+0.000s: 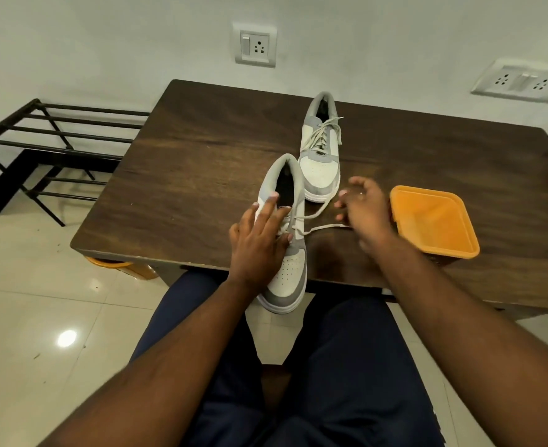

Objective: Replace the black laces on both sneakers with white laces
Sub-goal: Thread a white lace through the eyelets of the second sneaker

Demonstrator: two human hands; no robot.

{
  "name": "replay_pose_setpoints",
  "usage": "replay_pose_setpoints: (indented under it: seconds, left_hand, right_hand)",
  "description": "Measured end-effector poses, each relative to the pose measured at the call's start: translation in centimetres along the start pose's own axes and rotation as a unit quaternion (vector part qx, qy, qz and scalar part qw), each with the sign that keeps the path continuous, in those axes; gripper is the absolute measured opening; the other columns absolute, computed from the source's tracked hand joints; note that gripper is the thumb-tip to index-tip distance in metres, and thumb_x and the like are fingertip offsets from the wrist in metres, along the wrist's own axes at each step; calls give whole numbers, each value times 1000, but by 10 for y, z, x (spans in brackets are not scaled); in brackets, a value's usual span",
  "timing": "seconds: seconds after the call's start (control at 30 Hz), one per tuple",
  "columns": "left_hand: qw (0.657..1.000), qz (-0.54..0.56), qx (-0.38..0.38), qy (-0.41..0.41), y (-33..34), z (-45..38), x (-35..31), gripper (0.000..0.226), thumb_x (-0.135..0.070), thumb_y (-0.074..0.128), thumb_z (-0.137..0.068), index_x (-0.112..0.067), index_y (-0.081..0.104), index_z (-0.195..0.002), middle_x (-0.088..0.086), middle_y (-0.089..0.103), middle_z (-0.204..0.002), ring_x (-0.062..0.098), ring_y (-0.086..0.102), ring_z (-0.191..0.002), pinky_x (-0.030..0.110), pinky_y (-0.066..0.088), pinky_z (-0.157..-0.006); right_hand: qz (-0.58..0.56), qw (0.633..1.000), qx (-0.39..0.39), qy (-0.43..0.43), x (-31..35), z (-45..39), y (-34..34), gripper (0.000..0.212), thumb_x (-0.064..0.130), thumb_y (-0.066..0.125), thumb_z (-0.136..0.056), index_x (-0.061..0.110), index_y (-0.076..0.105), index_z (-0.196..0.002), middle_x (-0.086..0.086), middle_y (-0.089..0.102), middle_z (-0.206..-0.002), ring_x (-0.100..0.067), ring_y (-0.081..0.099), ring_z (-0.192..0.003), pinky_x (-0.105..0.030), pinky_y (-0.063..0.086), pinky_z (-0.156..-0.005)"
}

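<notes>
Two white and grey sneakers lie on the dark wooden table (201,156). The far sneaker (320,169) carries tied white laces. The near sneaker (290,269) points its toe at me and overhangs the table's front edge. My left hand (259,243) rests flat on it, fingers straight over the lacing. Two loose white lace ends (318,228) trail right from this shoe toward my right hand (364,206). That hand hovers over them with its fingers relaxed; one end runs under it, and no grip shows. No black laces are in sight.
An orange square container (434,221) stands on the table just right of my right hand. A black metal rack (56,140) stands on the floor left of the table. My knees are under the front edge. An orange object (121,266) lies under the table's left corner.
</notes>
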State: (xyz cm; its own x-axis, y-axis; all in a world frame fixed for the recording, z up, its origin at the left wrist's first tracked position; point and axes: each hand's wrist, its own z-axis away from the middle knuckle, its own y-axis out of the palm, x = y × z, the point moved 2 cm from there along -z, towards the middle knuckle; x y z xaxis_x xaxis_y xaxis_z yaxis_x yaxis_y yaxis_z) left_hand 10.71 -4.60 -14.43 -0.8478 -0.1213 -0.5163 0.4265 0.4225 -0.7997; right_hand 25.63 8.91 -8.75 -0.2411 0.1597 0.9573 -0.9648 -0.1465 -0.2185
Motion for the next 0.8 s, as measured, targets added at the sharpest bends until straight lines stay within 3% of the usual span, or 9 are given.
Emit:
replay_pose_setpoints:
  seconds: [0.07, 0.17, 0.33, 0.43, 0.53, 0.6, 0.67, 0.73, 0.8]
  left_hand:
    - [1000, -8, -9, -22, 4, 1, 5, 51, -47, 52, -92, -34, 44, -141, 6, 17, -162, 33, 21, -145, 54, 30, -102]
    - [999, 17, 19, -40, 7, 1, 7, 56, -57, 38, -92, -36, 37, -144, 1, 20, -161, 27, 17, -147, 53, 24, -108]
    - [998, 27, 11, -61, 4, 2, 9, 57, -62, 37, -89, -41, 37, -142, -7, 26, -159, 21, 27, -144, 51, 23, -107]
    - [997, 9, 22, -74, 5, 3, 9, 54, -63, 35, -88, -46, 38, -139, -6, 31, -157, 22, 30, -142, 52, 22, -105]
    - [997, -7, 29, -71, 7, 3, 9, 48, -58, 39, -91, -49, 38, -139, -4, 30, -157, 22, 30, -142, 53, 21, -105]
    - [997, 3, 28, -75, 8, 4, 10, 48, -58, 40, -91, -49, 36, -138, -5, 30, -157, 21, 31, -141, 54, 21, -106]
    - [997, 6, 19, -74, 7, 4, 9, 49, -59, 40, -90, -49, 35, -137, -5, 32, -156, 20, 33, -140, 53, 22, -105]
    - [997, -1, 8, -74, 5, 5, 9, 52, -61, 39, -89, -48, 36, -138, -3, 36, -154, 21, 35, -138, 53, 24, -105]
    - [997, -12, -1, -77, 5, 7, 8, 54, -62, 38, -88, -47, 36, -140, -1, 41, -150, 21, 38, -136, 53, 27, -104]
  right_hand:
    - [23, 996, 78, -27, -18, 20, 20, 22, 1, 54, -93, 16, 57, -110, -4, 61, -74, -10, 57, -60, -24, 50, -52]
    - [123, 977, 141, -105, -37, 34, 37, 14, 11, 63, -89, 21, 65, -98, 6, 61, -69, -11, 59, -64, -31, 55, -63]
    - [245, 938, 82, -232, -23, 22, 30, 7, 16, 64, -88, 14, 71, -88, 2, 69, -77, -15, 62, -70, -35, 53, -69]
    - [249, 944, -58, -207, 2, -18, -5, 12, 17, 65, -87, 16, 74, -94, -3, 73, -90, -18, 66, -82, -39, 54, -79]
    - [269, 942, -55, -195, 5, -42, -15, 18, 13, 64, -86, 14, 74, -101, -6, 74, -96, -19, 68, -87, -42, 54, -84]
    - [281, 941, -27, -189, -3, -39, -6, 32, 14, 62, -88, 22, 66, -119, -1, 74, -98, -17, 67, -90, -38, 55, -84]
    - [233, 962, 17, -142, -15, -23, 2, 58, 14, 62, -90, 29, 42, -142, 3, 73, -94, -10, 66, -87, -28, 51, -79]
    - [165, 977, 88, -99, -29, 4, 10, 72, 13, 60, -93, 31, 22, -150, 2, 71, -91, -7, 63, -81, -19, 47, -71]
    - [147, 976, 132, -96, -51, 29, 13, 75, 17, 58, -94, 35, 13, -151, 1, 69, -89, -10, 62, -78, -23, 48, -72]
